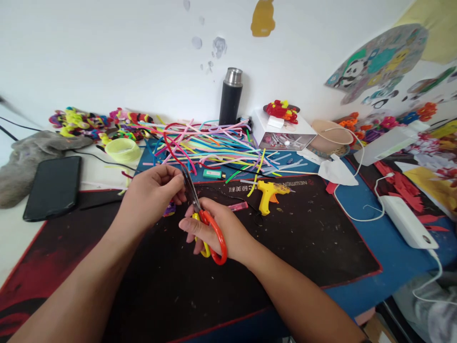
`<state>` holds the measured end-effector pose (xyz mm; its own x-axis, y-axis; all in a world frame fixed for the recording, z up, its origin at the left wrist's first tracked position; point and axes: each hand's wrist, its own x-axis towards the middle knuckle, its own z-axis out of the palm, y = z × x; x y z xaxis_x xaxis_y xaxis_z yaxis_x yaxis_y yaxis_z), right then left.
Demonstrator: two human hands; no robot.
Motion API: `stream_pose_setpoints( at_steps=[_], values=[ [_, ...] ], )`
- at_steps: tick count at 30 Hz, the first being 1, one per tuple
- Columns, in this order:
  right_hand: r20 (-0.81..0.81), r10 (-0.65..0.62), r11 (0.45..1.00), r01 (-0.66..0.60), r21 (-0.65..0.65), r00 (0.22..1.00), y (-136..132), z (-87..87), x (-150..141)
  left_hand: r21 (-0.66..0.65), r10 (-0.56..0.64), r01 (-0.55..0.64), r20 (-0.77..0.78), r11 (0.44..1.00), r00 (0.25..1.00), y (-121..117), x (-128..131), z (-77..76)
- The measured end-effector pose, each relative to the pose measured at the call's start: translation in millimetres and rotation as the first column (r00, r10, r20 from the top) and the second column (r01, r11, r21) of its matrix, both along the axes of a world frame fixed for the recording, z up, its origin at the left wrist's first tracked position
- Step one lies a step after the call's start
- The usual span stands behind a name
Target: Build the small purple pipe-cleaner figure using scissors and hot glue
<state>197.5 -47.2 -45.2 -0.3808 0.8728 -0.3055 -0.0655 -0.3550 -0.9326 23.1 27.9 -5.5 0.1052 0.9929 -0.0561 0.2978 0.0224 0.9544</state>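
Observation:
My left hand (159,190) is closed in a pinch on a dark red pipe cleaner (168,145), which bends up and away from the fingers. In my right hand (214,224) are scissors (192,190) with one red and one yellow handle loop. Their blades point up and away from me, right beside my left fingertips and the lower end of the pipe cleaner. Whether the blades touch it, I cannot tell. Partly hidden behind my hands, a small purple item (170,208) lies on the black mat (171,281).
Behind my hands spreads a pile of colourful pipe cleaners (217,138). A yellow glue gun (267,193) lies on the mat to the right. A phone (53,188) rests at left, a black thermos (230,97) stands at the back, and a white power bank (409,221) sits at right.

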Motion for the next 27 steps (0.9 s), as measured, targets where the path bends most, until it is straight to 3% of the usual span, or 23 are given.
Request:
stream_pose_setpoints(
  at_steps=[8, 15, 27],
  values=[
    [0.078, 0.017, 0.998, -0.021, 0.053, 0.997, -1.6, 2.3, 2.5, -0.049, 0.011, -0.012, -0.024, 0.999, 1.000, 0.8, 1.5, 8.1],
    [0.154, -0.024, 0.993, 0.005, 0.122, 0.988, -3.5, 0.4, 2.3, -0.044, 0.011, -0.013, -0.047, 0.999, 0.999, 0.2, 0.5, 5.1],
    [0.154, -0.048, 0.993, 0.031, 0.116, 0.987, -4.1, -2.0, -2.7, -0.063, -0.006, 0.005, -0.009, 0.998, 1.000, 2.0, -0.8, 0.1]
  ],
)
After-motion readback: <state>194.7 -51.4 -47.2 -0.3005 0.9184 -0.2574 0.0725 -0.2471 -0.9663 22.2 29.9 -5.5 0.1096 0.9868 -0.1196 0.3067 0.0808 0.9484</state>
